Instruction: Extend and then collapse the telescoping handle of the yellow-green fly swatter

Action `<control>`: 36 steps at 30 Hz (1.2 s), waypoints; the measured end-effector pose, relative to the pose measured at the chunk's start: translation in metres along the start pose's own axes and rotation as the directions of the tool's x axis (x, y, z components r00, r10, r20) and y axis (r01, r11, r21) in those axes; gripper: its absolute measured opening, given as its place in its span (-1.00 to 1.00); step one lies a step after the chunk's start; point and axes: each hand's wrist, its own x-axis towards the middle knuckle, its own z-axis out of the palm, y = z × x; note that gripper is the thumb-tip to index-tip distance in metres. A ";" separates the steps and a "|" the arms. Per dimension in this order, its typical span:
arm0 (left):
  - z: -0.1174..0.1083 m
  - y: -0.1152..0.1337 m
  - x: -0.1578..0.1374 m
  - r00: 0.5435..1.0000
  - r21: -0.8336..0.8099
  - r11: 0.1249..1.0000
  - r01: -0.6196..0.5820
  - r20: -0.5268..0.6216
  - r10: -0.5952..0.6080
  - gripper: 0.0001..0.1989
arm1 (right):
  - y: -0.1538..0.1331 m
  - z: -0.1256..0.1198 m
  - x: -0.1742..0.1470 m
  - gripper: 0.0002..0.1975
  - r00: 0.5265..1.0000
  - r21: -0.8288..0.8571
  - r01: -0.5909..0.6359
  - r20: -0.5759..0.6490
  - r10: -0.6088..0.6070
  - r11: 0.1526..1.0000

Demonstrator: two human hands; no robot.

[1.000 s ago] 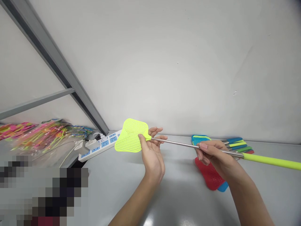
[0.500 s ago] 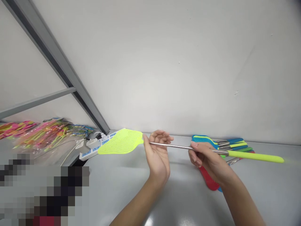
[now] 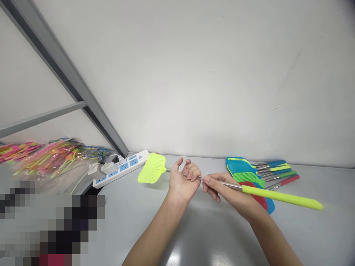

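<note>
Through the left hand (image 3: 185, 181) and right hand (image 3: 226, 190), the shaft (image 3: 232, 185) of the yellow-green fly swatter (image 3: 226, 183) is gleaming as smooth metal, while its perforated head (image 3: 152, 169), left of the left hand, is looking like matt plastic. Its handle (image 3: 281, 197), right of the right hand, is showing a smooth, dull finish. Beneath both hands the smooth tabletop (image 3: 130, 214) is throwing glossy highlights, and far to their left clear plastic bags (image 3: 57, 159) are shining, crinkled.

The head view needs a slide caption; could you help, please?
Left hand and right hand hold a yellow swatter by its metal rod above a table.
</note>
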 end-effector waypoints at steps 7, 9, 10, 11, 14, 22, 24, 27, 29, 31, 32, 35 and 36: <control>0.009 0.010 -0.011 0.998 0.026 1.000 -0.006 -0.070 0.007 -0.73 | 0.006 0.013 0.006 -0.68 0.993 0.103 -0.069 -0.088 0.078 0.992; 0.012 0.015 -0.013 0.996 0.033 0.999 -0.003 -0.090 0.006 -0.73 | 0.006 0.020 0.007 -0.69 0.990 0.171 -0.073 -0.106 0.093 0.982; 0.013 0.017 -0.014 0.995 0.039 0.999 -0.002 -0.101 0.006 -0.74 | 0.006 0.022 0.008 -0.69 0.991 0.196 -0.067 -0.100 0.088 0.978; 0.014 0.020 -0.015 0.994 0.046 0.999 -0.002 -0.113 0.007 -0.74 | 0.006 0.025 0.008 -0.69 0.993 0.216 -0.060 -0.086 0.080 0.975; 0.017 0.027 -0.019 0.988 0.064 0.998 -0.009 -0.154 0.019 -0.74 | 0.006 0.030 0.010 -0.69 0.997 0.246 -0.048 -0.046 0.061 0.968; 0.024 0.027 -0.026 0.984 0.061 0.998 0.018 -0.177 -0.007 -0.73 | 0.001 0.030 0.006 -0.68 0.996 0.273 -0.025 -0.076 0.048 0.962; 0.025 0.030 -0.026 0.986 0.072 0.997 0.000 -0.167 0.012 -0.73 | -0.002 0.028 0.005 -0.68 0.997 0.293 -0.022 -0.066 0.043 0.956; 0.026 0.038 -0.028 0.988 0.077 0.995 -0.067 -0.132 0.076 -0.72 | -0.006 0.024 0.003 -0.68 0.997 0.328 -0.027 -0.063 0.050 0.944; 0.027 0.043 -0.030 0.989 0.065 0.995 -0.078 -0.123 0.086 -0.73 | -0.009 0.022 0.003 -0.68 0.995 0.335 -0.033 -0.078 0.063 0.941; 0.027 0.047 -0.030 0.990 0.057 0.996 -0.068 -0.122 0.074 -0.74 | -0.009 0.020 0.002 -0.68 0.994 0.329 -0.031 -0.086 0.063 0.944; 0.027 0.048 -0.030 0.990 0.057 0.996 -0.061 -0.121 0.068 -0.74 | -0.009 0.019 0.002 -0.67 0.995 0.324 -0.027 -0.086 0.057 0.946; 0.028 0.050 -0.031 0.991 0.072 0.996 -0.048 -0.120 0.057 -0.73 | -0.008 0.017 0.001 -0.67 0.996 0.315 -0.008 -0.080 0.035 0.949; 0.028 0.051 -0.031 0.991 0.080 0.996 -0.048 -0.121 0.057 -0.73 | -0.008 0.017 0.000 -0.67 0.997 0.314 -0.003 -0.076 0.028 0.949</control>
